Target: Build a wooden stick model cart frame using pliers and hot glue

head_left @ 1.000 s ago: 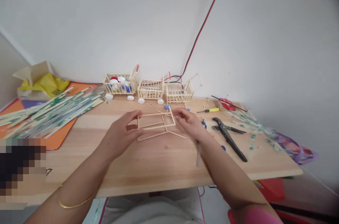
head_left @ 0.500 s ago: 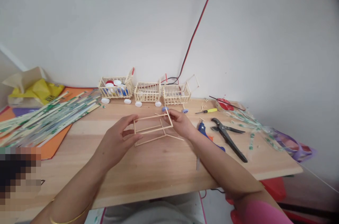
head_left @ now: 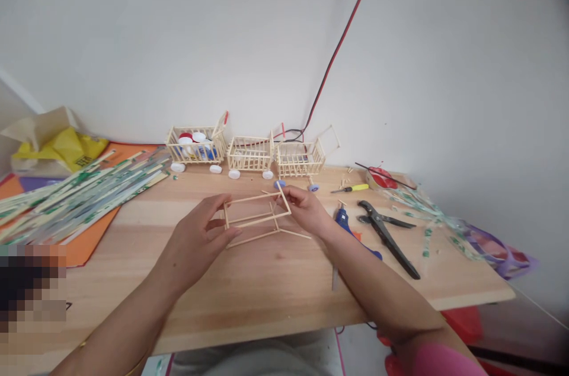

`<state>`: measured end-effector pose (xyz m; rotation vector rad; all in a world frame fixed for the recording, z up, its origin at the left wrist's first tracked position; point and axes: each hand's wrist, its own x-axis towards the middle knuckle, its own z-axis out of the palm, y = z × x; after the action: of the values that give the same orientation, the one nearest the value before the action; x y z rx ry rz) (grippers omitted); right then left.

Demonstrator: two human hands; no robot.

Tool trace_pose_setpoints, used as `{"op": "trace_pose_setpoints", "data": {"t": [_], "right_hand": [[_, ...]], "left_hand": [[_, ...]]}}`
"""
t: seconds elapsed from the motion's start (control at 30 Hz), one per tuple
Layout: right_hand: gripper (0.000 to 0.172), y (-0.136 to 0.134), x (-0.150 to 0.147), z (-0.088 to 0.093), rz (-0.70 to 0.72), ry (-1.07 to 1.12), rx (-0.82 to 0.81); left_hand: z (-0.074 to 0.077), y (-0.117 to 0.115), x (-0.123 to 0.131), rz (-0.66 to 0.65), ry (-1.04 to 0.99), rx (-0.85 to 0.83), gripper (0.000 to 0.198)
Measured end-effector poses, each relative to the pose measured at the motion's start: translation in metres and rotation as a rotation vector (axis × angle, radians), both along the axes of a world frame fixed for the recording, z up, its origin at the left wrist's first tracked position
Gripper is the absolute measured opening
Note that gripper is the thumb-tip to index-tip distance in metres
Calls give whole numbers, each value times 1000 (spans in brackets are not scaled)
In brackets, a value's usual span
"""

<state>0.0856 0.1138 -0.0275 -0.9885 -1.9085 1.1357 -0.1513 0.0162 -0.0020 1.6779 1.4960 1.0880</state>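
Between my two hands is a light wooden stick frame (head_left: pixel 258 222), an open box-like outline of thin sticks held just over the table. My left hand (head_left: pixel 207 225) pinches its left end between thumb and fingers. At the far right corner, my right hand (head_left: pixel 302 207) grips the frame, its fingertips partly hidden behind the sticks. One loose-ended stick juts from the frame's lower right. Beyond it stand three small stick carts: the left cart (head_left: pixel 195 143) holds bottle caps and has white wheels, the middle cart (head_left: pixel 249 153) has white wheels, and the right cart (head_left: pixel 300 158) has blue ones.
To the right lie a blue glue gun (head_left: pixel 344 223), black-handled cutters (head_left: pixel 386 236), a yellow screwdriver (head_left: pixel 355 188) and a red tape roll (head_left: pixel 381 178). Wrapped sticks (head_left: pixel 98 198) spread over an orange sheet at left, near a yellow bag (head_left: pixel 66 150). A red-black cable (head_left: pixel 340 44) runs up the wall.
The view has shifted slightly, so the table items sit a little farther right. Both hands keep their hold on the stick frame in nearly the same pose.
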Motion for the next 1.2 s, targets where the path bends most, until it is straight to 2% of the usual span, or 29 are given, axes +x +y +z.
{"op": "trace_pose_setpoints", "data": {"t": [0.53, 0.87, 1.03, 1.2], "right_hand": [[18, -1, -1, 0, -5, 0, -8], [25, -2, 4, 13, 1, -73, -8], [36, 2, 7, 12, -60, -11, -174], [35, 6, 3, 10, -66, 56, -348]], "left_hand": [[1, 0, -1, 8, 40, -3, 51], [3, -1, 0, 5, 52, 5, 49], [3, -1, 0, 0, 65, 16, 48], [6, -1, 1, 6, 85, 21, 48]]}}
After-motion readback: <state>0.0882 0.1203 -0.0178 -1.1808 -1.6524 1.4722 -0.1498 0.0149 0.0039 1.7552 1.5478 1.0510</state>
